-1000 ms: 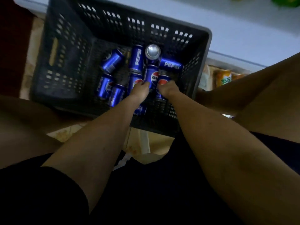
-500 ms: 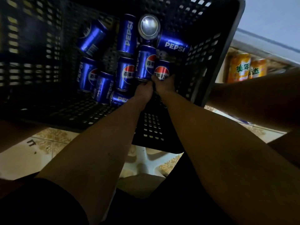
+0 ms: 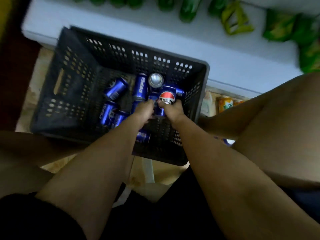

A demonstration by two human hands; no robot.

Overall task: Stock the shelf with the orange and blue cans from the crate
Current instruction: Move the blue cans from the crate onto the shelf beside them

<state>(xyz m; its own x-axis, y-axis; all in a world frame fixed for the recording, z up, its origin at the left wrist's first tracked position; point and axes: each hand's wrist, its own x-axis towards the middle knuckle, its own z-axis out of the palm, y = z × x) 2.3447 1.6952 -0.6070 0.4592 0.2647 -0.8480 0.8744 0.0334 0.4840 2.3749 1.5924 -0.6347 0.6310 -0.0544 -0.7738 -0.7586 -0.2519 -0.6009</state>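
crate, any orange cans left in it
No, the black crate shows only blue Pepsi cans; the orange cans sit outside it, to its right.

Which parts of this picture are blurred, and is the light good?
Head view: dim light overall; the green packets along the top edge are smeared by motion blur; the blue can in the right hand stays fairly sharp; the upright can's top shows glare.

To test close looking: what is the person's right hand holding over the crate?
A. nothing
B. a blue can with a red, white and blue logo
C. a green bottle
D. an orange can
B: the right hand grips a blue can whose round logo faces the camera, above the crate.
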